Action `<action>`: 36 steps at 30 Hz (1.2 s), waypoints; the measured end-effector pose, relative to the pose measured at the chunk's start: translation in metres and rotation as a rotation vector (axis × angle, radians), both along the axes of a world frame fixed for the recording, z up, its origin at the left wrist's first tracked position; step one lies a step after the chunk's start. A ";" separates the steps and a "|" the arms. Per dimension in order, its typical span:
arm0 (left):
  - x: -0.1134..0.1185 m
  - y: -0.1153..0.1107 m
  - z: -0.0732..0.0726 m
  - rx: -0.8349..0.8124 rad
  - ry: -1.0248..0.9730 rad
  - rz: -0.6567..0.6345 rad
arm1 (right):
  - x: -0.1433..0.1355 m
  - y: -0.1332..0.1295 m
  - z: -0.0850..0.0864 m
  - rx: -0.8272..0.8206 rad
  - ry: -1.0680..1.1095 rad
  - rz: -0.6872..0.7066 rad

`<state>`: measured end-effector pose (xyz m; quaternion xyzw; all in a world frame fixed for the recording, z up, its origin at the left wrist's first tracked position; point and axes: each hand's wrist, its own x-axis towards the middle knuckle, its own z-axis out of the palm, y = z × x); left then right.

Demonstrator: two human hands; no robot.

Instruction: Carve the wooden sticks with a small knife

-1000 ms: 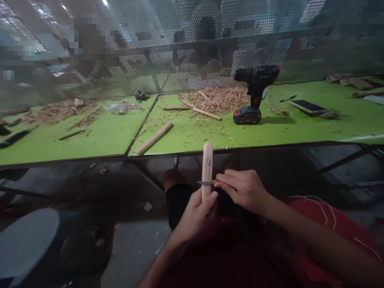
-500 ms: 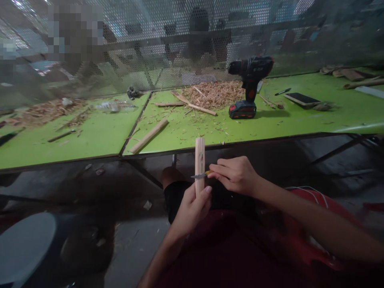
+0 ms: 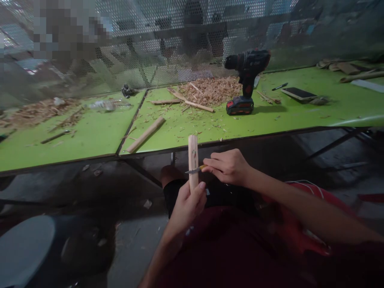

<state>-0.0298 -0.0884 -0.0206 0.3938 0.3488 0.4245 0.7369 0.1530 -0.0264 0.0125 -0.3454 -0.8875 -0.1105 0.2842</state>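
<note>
My left hand (image 3: 190, 202) is wrapped round the lower end of a pale wooden stick (image 3: 193, 154), which stands nearly upright over my lap. Small dark marks show on the stick's upper face. In my right hand (image 3: 229, 166) is a small carving knife (image 3: 194, 171); the fingers close over most of its yellow handle. The knife's blade lies across the stick, just above my left thumb, and looks to be touching the wood. The stick's bottom end is hidden inside my left hand.
Beyond my hands runs a green table (image 3: 261, 124). A cordless drill (image 3: 247, 78) stands on it beside a heap of wood shavings (image 3: 214, 90). Also there are a round wooden stick (image 3: 146, 135), a phone (image 3: 298, 94), a pen (image 3: 280, 86) and a plastic bottle (image 3: 105, 105). Perforated metal mesh (image 3: 168, 48) rises behind.
Both hands, with the stick and knife, have shifted slightly left and up in the view. The stick leans a little more to the left. The blade still crosses it near my left thumb.
</note>
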 end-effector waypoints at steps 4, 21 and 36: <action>-0.002 -0.016 0.003 -0.066 -0.011 -0.052 | 0.027 0.028 0.006 -0.027 0.093 -0.120; 0.010 -0.019 0.004 -0.112 -0.016 -0.135 | 0.016 -0.034 0.003 -0.194 0.229 -0.102; 0.009 -0.017 0.005 -0.097 0.009 -0.118 | 0.024 -0.017 0.002 0.031 0.042 -0.100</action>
